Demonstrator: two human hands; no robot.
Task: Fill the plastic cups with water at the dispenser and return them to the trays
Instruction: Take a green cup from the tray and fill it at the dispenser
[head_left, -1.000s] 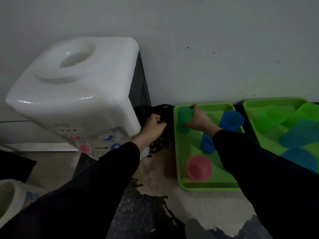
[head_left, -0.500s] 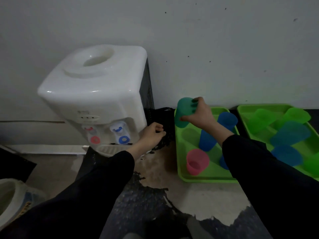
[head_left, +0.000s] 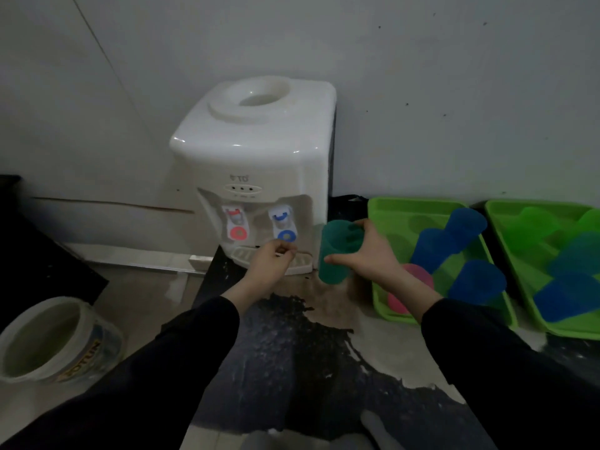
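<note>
My right hand [head_left: 368, 254] grips a teal plastic cup [head_left: 336, 254] by its side, tilted, in the air just right of the white water dispenser [head_left: 256, 141]. My left hand [head_left: 272, 261] hovers with curled fingers in front of the drip tray [head_left: 242, 254], right below the blue tap [head_left: 285, 227], and holds nothing. The red tap [head_left: 237, 225] is to its left. The near green tray [head_left: 393, 209] holds blue cups [head_left: 464, 222] and a pink cup [head_left: 396, 302]. The far green tray [head_left: 500, 212] holds green cups [head_left: 529, 222] and blue ones.
A white bucket [head_left: 48, 339] stands on the floor at the lower left. A dark wet patch [head_left: 292, 336] spreads over the floor in front of the dispenser. The wall runs close behind the dispenser and trays. A dark panel [head_left: 48, 254] lies at the left.
My right hand lifted the teal cup out of the near tray and carried it left toward the dispenser. My left hand moved from the dispenser's right side to below the blue tap.
</note>
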